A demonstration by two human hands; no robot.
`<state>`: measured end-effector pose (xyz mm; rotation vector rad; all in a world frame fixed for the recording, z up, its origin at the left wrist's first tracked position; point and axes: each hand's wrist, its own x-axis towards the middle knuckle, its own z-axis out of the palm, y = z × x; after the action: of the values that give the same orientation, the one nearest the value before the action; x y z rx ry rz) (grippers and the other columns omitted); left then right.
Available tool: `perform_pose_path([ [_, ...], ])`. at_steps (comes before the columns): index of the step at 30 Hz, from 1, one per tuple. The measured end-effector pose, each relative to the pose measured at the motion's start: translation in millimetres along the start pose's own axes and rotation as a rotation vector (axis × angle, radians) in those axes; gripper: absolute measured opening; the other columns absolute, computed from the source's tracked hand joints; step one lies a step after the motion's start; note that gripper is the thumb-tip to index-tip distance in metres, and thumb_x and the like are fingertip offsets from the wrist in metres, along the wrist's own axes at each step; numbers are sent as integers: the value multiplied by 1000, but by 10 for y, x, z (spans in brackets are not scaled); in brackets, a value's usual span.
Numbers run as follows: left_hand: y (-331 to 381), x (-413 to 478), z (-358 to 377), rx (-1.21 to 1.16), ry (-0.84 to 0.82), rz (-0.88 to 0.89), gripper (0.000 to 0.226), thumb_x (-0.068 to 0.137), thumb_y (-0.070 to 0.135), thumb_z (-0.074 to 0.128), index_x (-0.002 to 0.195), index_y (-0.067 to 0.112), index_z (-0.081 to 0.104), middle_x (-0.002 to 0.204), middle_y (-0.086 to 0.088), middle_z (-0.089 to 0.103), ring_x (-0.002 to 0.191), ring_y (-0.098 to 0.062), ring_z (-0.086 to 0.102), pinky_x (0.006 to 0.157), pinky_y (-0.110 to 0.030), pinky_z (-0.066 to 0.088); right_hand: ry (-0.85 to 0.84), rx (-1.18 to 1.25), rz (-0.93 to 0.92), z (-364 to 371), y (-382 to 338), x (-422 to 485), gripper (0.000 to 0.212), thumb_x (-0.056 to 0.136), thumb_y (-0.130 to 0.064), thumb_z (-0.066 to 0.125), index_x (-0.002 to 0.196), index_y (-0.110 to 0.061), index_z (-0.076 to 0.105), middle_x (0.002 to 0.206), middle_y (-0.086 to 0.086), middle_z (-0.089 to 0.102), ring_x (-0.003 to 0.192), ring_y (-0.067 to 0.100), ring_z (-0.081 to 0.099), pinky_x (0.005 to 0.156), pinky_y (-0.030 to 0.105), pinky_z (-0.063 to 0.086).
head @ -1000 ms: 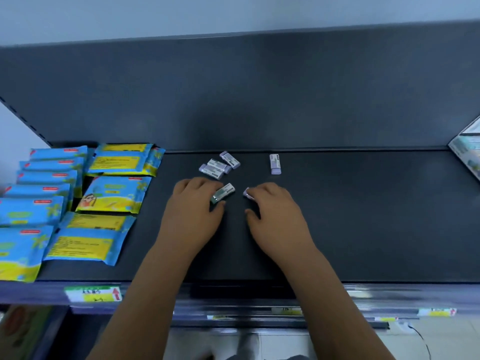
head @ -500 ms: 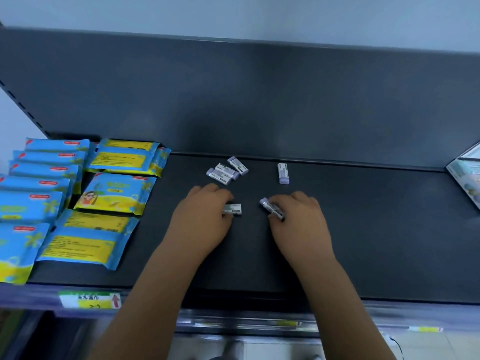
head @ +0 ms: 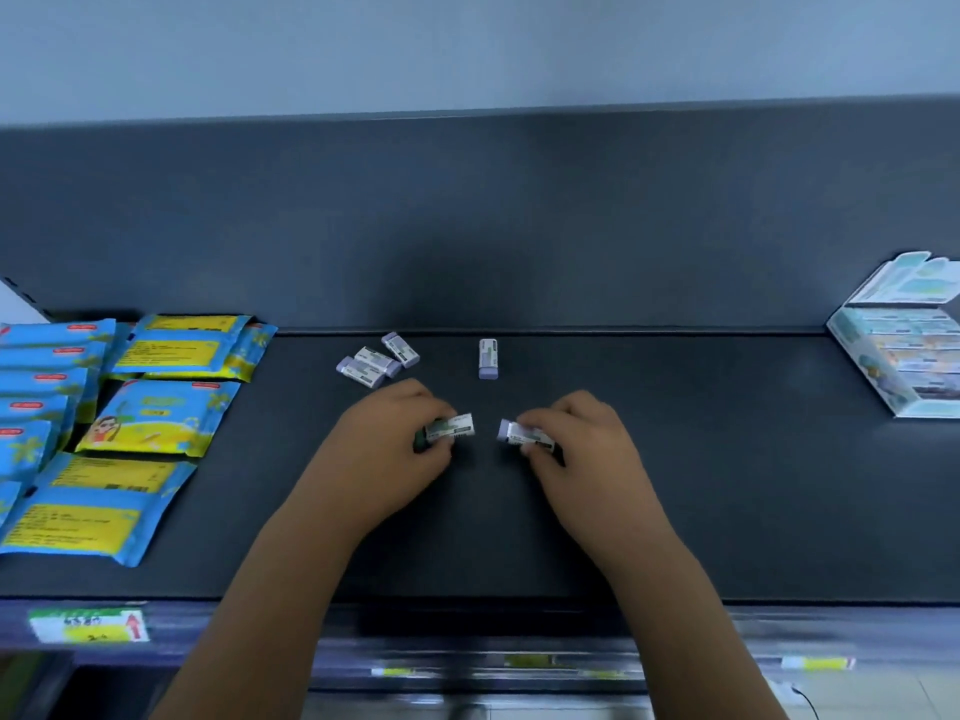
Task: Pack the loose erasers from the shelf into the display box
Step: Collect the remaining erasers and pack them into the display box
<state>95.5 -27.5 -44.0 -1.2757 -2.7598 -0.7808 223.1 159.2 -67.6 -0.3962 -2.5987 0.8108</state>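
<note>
Small purple erasers in white sleeves lie on the dark shelf [head: 727, 485]. My left hand [head: 384, 454] pinches one eraser [head: 453, 427] between thumb and fingers. My right hand [head: 587, 454] pinches another eraser [head: 522, 432] the same way. Behind the hands three loose erasers [head: 375, 360] lie in a cluster at the back, and a single eraser [head: 488, 358] lies to their right. The display box [head: 904, 350], pale blue and white with its lid flap up, stands at the shelf's far right, well away from both hands.
Blue and yellow flat packets [head: 119, 407] cover the left part of the shelf. A dark back wall [head: 467, 226] rises behind it. Price labels [head: 88, 623] run along the shelf's front edge.
Both hands have lifted their erasers slightly and drawn them toward me. The view has shifted so the display box now shows more fully at the right.
</note>
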Motion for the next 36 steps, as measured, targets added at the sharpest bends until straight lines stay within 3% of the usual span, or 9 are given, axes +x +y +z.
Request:
perform_pose_path([
  [15, 2128, 504, 1168, -56, 118, -31, 22, 86, 19, 70, 106, 27, 72, 98, 14, 58, 87, -9, 57, 79, -34, 51, 49, -87, -33, -1714, 1663, -390, 25, 85, -9, 68, 106, -22, 74, 98, -4, 53, 94, 20, 49, 80, 28, 39],
  [25, 2517, 562, 1346, -72, 117, -4, 24, 86, 19, 72, 109, 26, 73, 98, 14, 59, 84, -7, 56, 77, -30, 51, 4, -52, -53, -1942, 1888, -468, 28, 87, -10, 68, 110, -25, 73, 100, -7, 53, 94, 19, 52, 81, 34, 48],
  [36, 2941, 1019, 1579, -109, 143, 104, 29, 91, 23, 68, 120, 26, 68, 105, 16, 58, 96, -6, 56, 84, -30, 50, 226, -184, -48, -2275, 2147, -495, 31, 85, -7, 71, 115, -15, 71, 104, -1, 56, 95, 19, 50, 77, 28, 41],
])
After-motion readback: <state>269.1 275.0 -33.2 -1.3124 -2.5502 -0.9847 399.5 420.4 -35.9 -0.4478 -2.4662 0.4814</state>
